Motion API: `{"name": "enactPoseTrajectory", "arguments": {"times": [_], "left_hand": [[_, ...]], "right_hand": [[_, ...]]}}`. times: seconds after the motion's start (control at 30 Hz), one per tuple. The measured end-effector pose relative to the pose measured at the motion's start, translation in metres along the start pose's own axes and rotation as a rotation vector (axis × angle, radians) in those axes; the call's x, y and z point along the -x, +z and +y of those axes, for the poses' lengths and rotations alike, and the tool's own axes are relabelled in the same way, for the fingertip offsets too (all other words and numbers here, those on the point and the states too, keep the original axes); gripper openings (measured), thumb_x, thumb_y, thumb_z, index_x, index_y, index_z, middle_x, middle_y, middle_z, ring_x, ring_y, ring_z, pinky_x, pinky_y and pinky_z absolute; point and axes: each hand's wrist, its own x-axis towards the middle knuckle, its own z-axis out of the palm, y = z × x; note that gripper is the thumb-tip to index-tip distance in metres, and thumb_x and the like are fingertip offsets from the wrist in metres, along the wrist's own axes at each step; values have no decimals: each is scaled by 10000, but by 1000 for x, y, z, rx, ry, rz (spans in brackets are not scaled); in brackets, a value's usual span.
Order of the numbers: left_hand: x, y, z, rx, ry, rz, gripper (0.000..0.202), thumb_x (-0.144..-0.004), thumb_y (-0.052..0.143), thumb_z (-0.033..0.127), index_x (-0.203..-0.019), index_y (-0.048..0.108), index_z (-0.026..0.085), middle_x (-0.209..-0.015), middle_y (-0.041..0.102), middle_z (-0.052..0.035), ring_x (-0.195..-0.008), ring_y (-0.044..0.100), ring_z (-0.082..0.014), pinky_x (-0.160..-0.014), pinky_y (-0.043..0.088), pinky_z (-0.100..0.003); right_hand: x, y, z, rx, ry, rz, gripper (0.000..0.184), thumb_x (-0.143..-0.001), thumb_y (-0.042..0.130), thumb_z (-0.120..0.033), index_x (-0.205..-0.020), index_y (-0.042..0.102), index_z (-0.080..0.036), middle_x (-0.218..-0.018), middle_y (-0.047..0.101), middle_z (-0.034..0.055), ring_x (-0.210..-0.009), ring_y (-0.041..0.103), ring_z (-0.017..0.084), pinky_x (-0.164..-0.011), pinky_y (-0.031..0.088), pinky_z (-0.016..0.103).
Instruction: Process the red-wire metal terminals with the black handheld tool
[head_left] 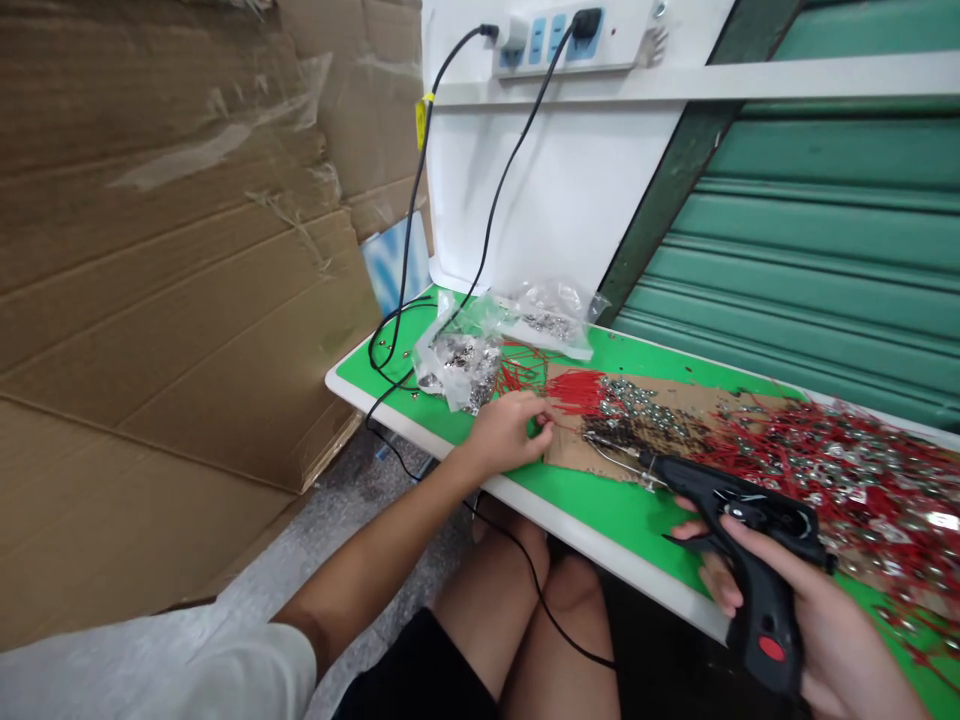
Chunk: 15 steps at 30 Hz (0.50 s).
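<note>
My right hand (pixel 810 610) is wrapped round the grip of a black soldering gun (pixel 750 510) with a red button. The gun's thin metal tip reaches left over a strip of brown cardboard (pixel 570 452). Close by, my left hand (pixel 510 430) has its fingers pinched together at the cardboard's left end, where a thin red wire (pixel 566 427) shows at the fingertips. A row of red wires (pixel 577 390) lies side by side just beyond, with small silvery metal parts (pixel 637 400) at their right ends. Dark marks cover the cardboard near the tip.
A heap of red wires with shiny metal pieces (pixel 847 470) covers the right of the green table (pixel 592 500). Clear plastic bags of metal parts (pixel 461 365) lie at the back left. Black cables (pixel 499 190) run from a power strip (pixel 570 40). Cardboard (pixel 172 300) stands left.
</note>
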Motion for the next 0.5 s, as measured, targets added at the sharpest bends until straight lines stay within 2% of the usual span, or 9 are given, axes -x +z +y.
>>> {"name": "enactPoseTrajectory", "arguments": {"times": [0.1, 0.27, 0.5], "left_hand": [[0, -2, 2, -39, -5, -18, 113, -839, 571, 209, -874, 677, 189, -865, 669, -29, -888, 623, -162, -833, 482, -266], [0, -3, 4, -61, -35, -25, 79, -837, 589, 230, -838, 659, 192, -843, 663, -25, -871, 616, -161, -823, 477, -271], [0, 0, 0, -39, -11, 8, 71, -834, 602, 245, -807, 644, 195, -813, 659, -11, -839, 614, -153, -796, 479, -267]], "right_hand": [[2, 3, -3, 4, 104, 22, 518, -380, 918, -361, -816, 770, -124, -452, 538, 19, -354, 433, 107, -283, 378, 185], [5, 9, -5, 3, 118, 41, 488, -365, 918, -366, -749, 760, -111, -440, 516, 20, -350, 412, 89, -282, 366, 168], [5, 9, -4, 4, 61, 84, 440, -398, 898, -334, -754, 749, -123, -530, 599, 42, -353, 431, 106, -268, 377, 192]]}}
